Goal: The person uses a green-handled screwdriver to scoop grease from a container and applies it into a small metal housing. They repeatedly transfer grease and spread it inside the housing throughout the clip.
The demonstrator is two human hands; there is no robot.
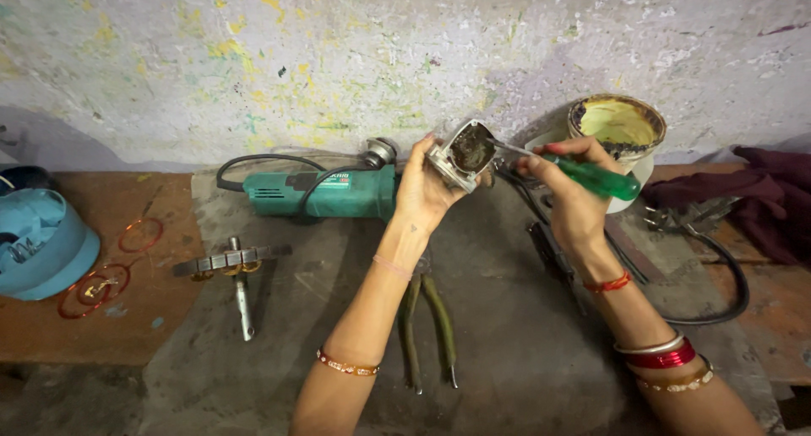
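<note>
We've got our left hand [427, 191] gripping the greasy grey metal gear housing [463, 155], right hand [568, 187] clamped on the green-handled screwdriver [583, 174], tip inside, housing off the green angle grinder [325, 191].

Pliers' head [420, 271] behind left forearm; blue cap [38, 242] cut off.

I am looking down at a grey, stained bench [507, 351]. A green angle grinder [325, 191] is lying just left of my left hand [427, 191]. Green-handled pliers [427, 322] are resting below that hand. A metal toothed part [232, 263] and copper wire coils [101, 280] are sitting further left, and a dark cloth [752, 199] is lying right of my right hand [566, 191].
</note>
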